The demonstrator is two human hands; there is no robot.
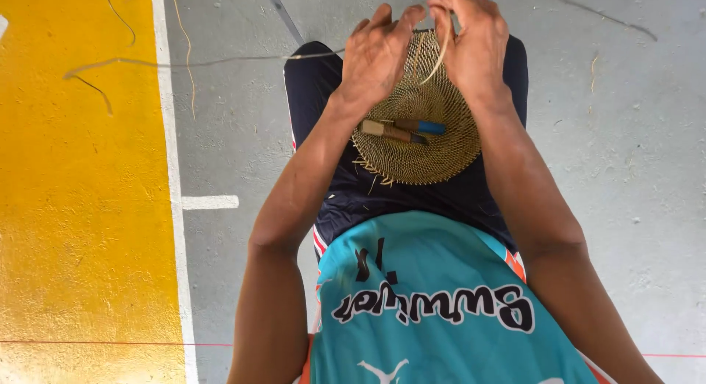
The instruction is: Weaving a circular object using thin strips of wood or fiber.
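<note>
A round woven straw disc (pixel 419 145) lies on my lap, over dark shorts. Two small tools rest on it: one with a wooden handle (pixel 386 129), one with a blue and orange handle (pixel 421 126). My left hand (pixel 375 57) grips the disc's far edge with curled fingers. My right hand (pixel 474 42) pinches a pale straw strand (pixel 440 57) that curves down over the weave at the same far edge. The fingertips of both hands meet at the rim.
The floor is grey concrete (pixel 625 156) with a yellow painted band (pixel 81 207) at the left, edged by a white line (pixel 173 171). Loose straw strands (pixel 184 62) trail across the floor beyond my knees. I wear a teal shirt (pixel 434 296).
</note>
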